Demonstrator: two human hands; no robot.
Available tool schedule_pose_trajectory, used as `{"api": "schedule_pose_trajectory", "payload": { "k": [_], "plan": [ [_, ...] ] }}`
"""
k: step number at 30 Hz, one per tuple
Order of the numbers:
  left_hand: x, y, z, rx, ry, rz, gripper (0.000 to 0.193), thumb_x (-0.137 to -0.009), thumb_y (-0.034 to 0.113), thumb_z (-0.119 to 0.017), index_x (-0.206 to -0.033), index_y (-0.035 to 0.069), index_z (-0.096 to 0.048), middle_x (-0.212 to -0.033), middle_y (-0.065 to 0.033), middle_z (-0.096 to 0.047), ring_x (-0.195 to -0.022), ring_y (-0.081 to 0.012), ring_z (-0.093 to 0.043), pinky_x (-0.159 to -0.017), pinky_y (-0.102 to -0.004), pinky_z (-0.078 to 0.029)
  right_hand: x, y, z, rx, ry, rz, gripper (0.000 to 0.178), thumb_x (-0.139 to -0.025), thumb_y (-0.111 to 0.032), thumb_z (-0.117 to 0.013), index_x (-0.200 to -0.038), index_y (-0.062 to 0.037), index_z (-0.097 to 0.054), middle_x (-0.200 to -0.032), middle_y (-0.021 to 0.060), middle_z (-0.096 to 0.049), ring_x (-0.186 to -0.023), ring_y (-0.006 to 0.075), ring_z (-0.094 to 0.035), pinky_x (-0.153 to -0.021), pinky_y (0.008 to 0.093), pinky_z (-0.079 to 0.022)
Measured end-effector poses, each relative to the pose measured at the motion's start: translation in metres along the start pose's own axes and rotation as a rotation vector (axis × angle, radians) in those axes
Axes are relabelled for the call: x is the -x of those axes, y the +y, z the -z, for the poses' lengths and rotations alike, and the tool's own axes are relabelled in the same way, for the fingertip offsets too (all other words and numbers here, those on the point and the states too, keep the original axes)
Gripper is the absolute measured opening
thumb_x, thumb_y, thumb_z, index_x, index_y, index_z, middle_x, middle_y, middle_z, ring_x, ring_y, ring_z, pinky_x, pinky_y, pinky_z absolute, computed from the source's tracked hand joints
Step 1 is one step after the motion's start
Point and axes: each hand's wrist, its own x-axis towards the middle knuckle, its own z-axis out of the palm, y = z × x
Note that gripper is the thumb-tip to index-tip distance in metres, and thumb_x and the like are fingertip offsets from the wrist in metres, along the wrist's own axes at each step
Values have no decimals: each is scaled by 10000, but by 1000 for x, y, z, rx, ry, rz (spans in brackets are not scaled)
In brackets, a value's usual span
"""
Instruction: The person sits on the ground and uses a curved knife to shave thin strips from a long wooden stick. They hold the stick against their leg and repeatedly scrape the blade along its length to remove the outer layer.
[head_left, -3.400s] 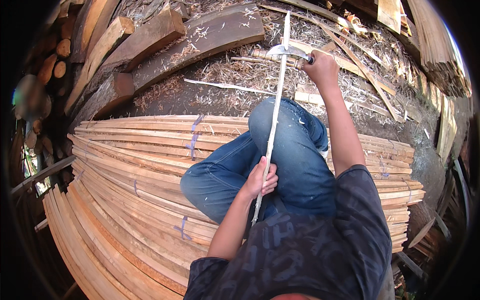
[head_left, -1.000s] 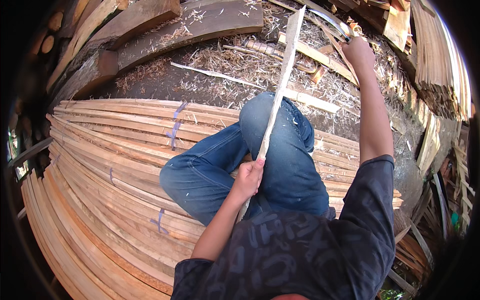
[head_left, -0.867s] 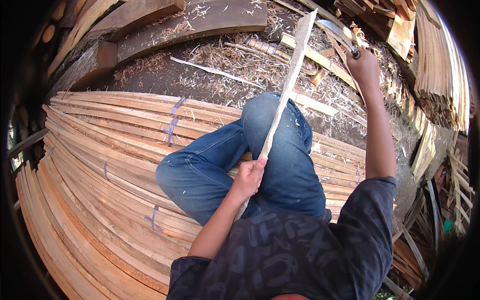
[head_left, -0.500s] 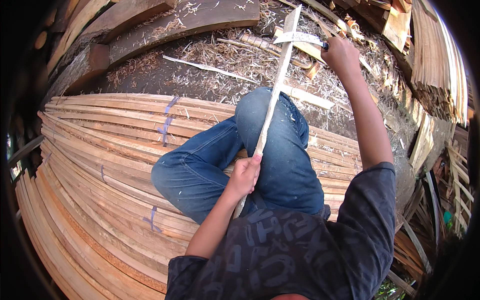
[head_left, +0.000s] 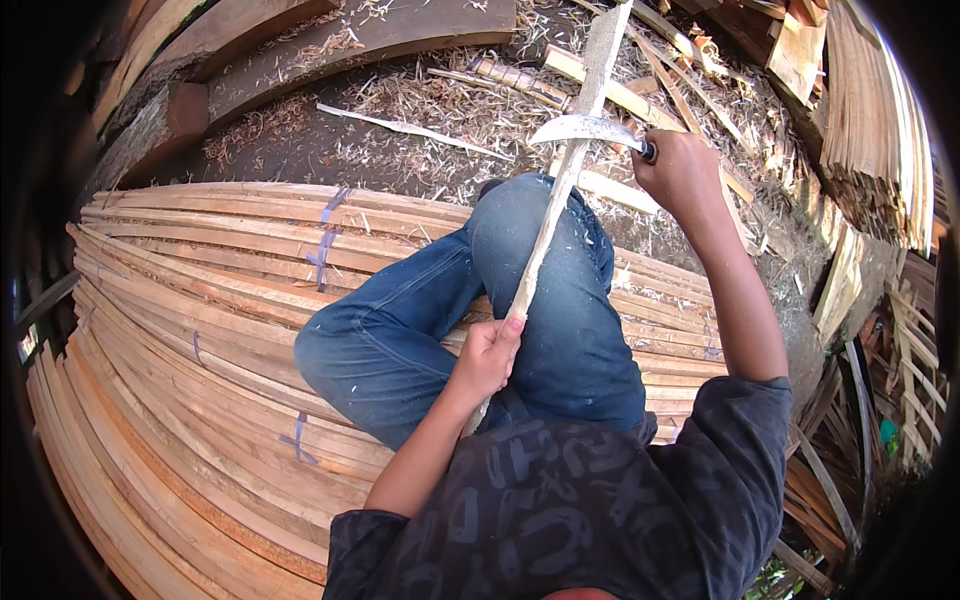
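Observation:
My left hand (head_left: 487, 362) is closed around the near part of a long, pale wooden strip (head_left: 546, 228). The strip slants up and away across my raised knee, its wider far end over the shavings. My right hand (head_left: 680, 172) grips the dark handle of a curved knife (head_left: 583, 129). Its broad, light-coloured blade points left and lies across the strip beyond my knee. From this view I cannot tell how deep the edge sits in the wood.
I sit on bundled wooden strips (head_left: 220, 340) tied with purple bands (head_left: 321, 258). Shavings (head_left: 400, 90) litter the ground ahead. Thick planks (head_left: 370, 45) lie at the far left. A stack of thin boards (head_left: 870, 130) stands at the far right, with scrap slats (head_left: 915, 370) nearer.
My right hand has drawn the knife toward me along the strip. The strip's far end has shifted slightly right, while my left hand keeps its hold.

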Motion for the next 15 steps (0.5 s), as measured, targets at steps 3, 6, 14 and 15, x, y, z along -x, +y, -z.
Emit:
{"api": "schedule_pose_trajectory", "payload": {
  "k": [3, 6, 14, 15],
  "plan": [
    [-1, -6, 1, -46, 22, -31, 537, -958, 487, -480, -594, 95, -442, -457, 27, -409, -359, -60, -412, -341, -226, -328, -30, 21, -3, 101, 8, -48, 185, -720, -223, -659, -779, -50, -693, -732, 173, -668, -714, 321, -671, -651, 416, -542],
    [-5, -1, -1, -99, 50, -34, 537, -956, 482, -486, -601, 80, -466, -458, 19, -432, -367, -67, -432, -347, -233, -337, -58, 40, -5, 94, 10, -62, 217, -760, -243, -608, -795, -41, -678, -780, 195, -667, -729, 356, -654, -688, 446, -526],
    [-2, -6, -1, -101, 36, -62, 530, -955, 483, -490, -598, 94, -462, -461, 24, -432, -379, -56, -421, -360, -235, -323, -112, 135, -1, -41, 54, -605, 365, -816, -306, -583, -1014, -14, -677, -1022, 246, -657, -950, 372, -647, -801, 456, -514],
    [-1, -1, 0, -84, 32, -52, 531, -957, 481, -488, -590, 100, -446, -459, 29, -418, -372, -57, -413, -353, -235, -319, -108, 135, -6, -70, 75, -607, 365, -816, -316, -586, -994, -11, -678, -1003, 242, -661, -936, 377, -647, -797, 457, -512]
  ]
}}
